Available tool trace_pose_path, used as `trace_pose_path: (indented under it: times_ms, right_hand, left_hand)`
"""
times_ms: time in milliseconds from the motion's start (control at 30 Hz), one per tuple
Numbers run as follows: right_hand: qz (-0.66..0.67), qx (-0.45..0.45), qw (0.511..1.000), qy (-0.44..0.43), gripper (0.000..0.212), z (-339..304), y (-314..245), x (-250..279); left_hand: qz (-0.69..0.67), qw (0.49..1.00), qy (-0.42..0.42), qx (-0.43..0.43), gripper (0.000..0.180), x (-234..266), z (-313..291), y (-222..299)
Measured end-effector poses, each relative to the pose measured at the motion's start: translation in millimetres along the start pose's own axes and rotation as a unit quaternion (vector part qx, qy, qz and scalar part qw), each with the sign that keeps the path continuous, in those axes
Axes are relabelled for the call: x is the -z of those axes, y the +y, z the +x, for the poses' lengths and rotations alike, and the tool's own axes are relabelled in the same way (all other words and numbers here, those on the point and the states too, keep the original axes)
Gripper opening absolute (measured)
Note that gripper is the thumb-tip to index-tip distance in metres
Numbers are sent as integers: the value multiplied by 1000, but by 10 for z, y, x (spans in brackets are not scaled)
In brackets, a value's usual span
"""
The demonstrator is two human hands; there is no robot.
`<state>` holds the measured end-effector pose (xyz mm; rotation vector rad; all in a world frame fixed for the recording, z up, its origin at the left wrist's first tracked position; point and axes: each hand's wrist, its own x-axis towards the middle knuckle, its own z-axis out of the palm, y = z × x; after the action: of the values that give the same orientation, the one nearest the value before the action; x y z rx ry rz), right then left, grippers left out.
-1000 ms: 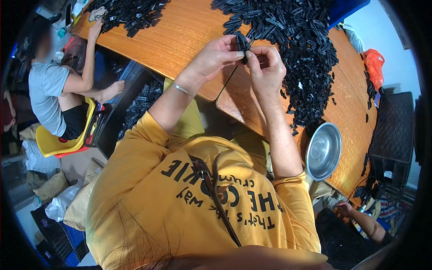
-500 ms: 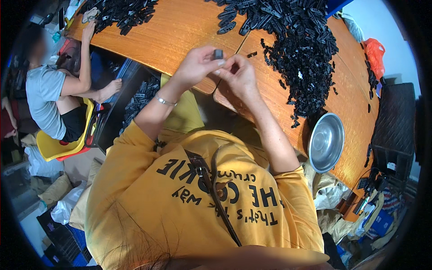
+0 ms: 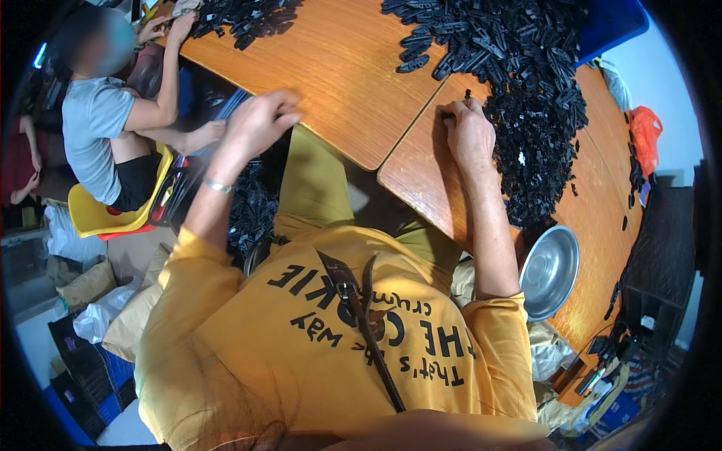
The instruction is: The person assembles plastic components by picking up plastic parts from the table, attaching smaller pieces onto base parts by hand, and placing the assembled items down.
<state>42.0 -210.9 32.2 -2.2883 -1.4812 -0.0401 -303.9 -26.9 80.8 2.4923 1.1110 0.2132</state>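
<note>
My left hand [image 3: 259,124] is off the table's front edge, above the dark heap of black parts [image 3: 252,199] beside my legs. Motion smears its fingertips, but thumb and fingers stand apart and nothing shows between them. On the tabletop, my right hand [image 3: 471,131] is closed in a pinch at the left edge of a pile of small black plastic pieces [image 3: 534,165]. One small black piece [image 3: 468,94] shows at its fingertips; the fingers hide most of the grip. Beyond lies a pile of larger, elongated black plastic parts [image 3: 481,37].
A steel bowl [image 3: 550,274] sits at the table's right front edge. The wooden table [image 3: 331,75] has a seam near my right hand. A blue bin [image 3: 613,30] stands at the far right. On the left, a co-worker in a grey shirt [image 3: 94,143] sits by another black pile [image 3: 248,19].
My hands have parted. The left moved left off the table, and the dark piece it held no longer shows. The right moved right to the small pieces. The view shifted slightly.
</note>
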Motion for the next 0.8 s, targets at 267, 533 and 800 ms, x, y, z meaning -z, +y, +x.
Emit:
trace_pose_path:
  times_ms: [267, 533, 800]
  right_hand:
    - [73, 33, 995, 55, 10, -95, -129, 20]
    - [175, 42, 980, 85, 14, -188, -224, -5]
    - [234, 18, 961, 147, 19, -128, -372, 100]
  left_hand:
    - [-46, 970, 185, -152, 23, -955, 1457, 1119]
    - [-93, 975, 174, -104, 20, -1289, 1658, 1376]
    - [-621, 772, -131, 35, 13, -1118, 1353, 1153]
